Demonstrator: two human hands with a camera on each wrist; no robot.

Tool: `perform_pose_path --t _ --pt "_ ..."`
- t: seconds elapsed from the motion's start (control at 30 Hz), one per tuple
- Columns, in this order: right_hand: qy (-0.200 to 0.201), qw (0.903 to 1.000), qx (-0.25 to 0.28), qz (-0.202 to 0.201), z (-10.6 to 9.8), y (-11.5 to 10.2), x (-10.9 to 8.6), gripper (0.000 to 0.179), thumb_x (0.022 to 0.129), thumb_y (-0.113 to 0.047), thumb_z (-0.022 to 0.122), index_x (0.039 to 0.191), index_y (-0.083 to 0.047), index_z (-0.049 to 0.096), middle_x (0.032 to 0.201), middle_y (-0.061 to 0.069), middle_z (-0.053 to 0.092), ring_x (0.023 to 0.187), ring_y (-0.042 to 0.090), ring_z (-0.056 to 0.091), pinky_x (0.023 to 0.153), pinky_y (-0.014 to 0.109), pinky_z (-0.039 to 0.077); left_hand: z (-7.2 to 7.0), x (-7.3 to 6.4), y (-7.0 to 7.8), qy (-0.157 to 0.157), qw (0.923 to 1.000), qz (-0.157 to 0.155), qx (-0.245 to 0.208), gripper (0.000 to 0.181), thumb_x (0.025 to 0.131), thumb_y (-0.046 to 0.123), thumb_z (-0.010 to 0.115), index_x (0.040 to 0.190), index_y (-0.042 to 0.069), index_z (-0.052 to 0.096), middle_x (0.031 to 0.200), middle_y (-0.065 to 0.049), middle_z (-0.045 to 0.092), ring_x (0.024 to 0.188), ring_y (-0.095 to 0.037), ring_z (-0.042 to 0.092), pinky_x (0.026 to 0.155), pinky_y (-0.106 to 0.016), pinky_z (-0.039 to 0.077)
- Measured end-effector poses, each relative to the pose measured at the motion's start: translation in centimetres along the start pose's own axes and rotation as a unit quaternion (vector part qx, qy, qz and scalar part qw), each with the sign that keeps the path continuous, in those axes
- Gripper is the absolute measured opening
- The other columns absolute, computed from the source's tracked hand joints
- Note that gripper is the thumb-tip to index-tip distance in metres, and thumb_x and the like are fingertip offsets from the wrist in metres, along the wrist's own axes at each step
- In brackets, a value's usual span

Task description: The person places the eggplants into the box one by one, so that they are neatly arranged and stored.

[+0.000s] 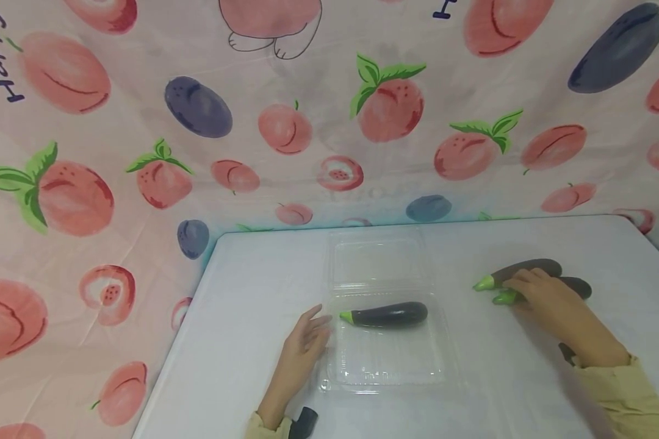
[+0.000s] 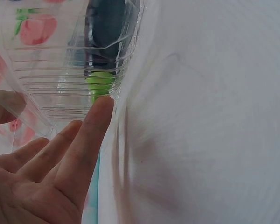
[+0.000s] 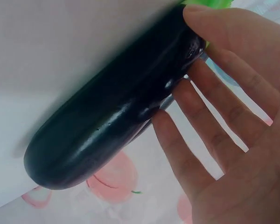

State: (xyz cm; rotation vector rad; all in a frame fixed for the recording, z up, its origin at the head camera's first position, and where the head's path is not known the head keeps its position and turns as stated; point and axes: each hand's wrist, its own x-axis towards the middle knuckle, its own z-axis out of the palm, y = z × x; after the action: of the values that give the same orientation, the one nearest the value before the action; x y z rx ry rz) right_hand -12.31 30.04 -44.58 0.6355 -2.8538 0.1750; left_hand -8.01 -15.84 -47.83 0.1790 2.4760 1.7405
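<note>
A clear plastic clamshell box point(image 1: 384, 363) lies unfolded on the white table, its lid point(image 1: 381, 262) toward the back wall. One dark eggplant point(image 1: 391, 314) rests in the base, green stem to the left. Beside the box's left edge is my left hand point(image 1: 301, 347), fingers loosely extended; its fingertips are at the ribbed side wall in the left wrist view. On the right, my right hand point(image 1: 554, 305) holds the nearer of two eggplants point(image 1: 578, 286) near its green stem, thumb on one side and fingers on the other. The farther eggplant point(image 1: 546, 266) lies right behind it.
A fruit-print cloth point(image 1: 318, 79) hangs behind the table and along its left side. The white tabletop point(image 1: 241, 286) extends on both sides of the box. Dark straps point(image 1: 304, 422) sit at the wrists.
</note>
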Motion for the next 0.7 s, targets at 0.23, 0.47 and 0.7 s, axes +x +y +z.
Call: perform_pose_path --t 0.23,0.47,0.7 --pt "0.022 0.9997 -0.007 -0.008 0.0 0.54 -0.3 0.032 0.068 0.007 0.083 0.097 0.002 0.072 0.094 0.016 0.066 0.092 0.041 0.061 0.074 0.056 0.056 0.04 0.04 0.02 0.003 0.9999 -0.007 0.009 0.055 0.102 0.033 0.057 0.151 0.016 0.039 0.14 -0.012 0.058 0.126 -0.032 0.058 0.095 -0.034 0.058" --pt "0.049 0.9985 -0.011 -0.023 0.26 0.88 -0.55 0.039 0.059 0.011 0.086 0.094 0.001 0.073 0.09 0.014 0.065 0.088 0.039 0.061 0.068 0.053 0.056 0.0 -0.06 0.23 0.0 1.0 -0.006 0.001 0.055 0.102 0.032 0.057 0.151 0.017 0.039 0.141 -0.014 0.057 0.127 -0.033 0.057 0.094 -0.033 0.058" --pt "0.065 0.9973 -0.01 -0.031 0.37 1.06 -0.55 0.034 0.061 0.012 0.083 0.09 0.0 0.073 0.086 0.012 0.064 0.084 0.037 0.06 0.065 0.052 0.056 0.03 -0.17 0.48 0.004 1.0 -0.006 -0.002 0.055 0.101 0.032 0.058 0.151 0.018 0.039 0.141 -0.013 0.057 0.127 -0.032 0.058 0.094 -0.032 0.059"
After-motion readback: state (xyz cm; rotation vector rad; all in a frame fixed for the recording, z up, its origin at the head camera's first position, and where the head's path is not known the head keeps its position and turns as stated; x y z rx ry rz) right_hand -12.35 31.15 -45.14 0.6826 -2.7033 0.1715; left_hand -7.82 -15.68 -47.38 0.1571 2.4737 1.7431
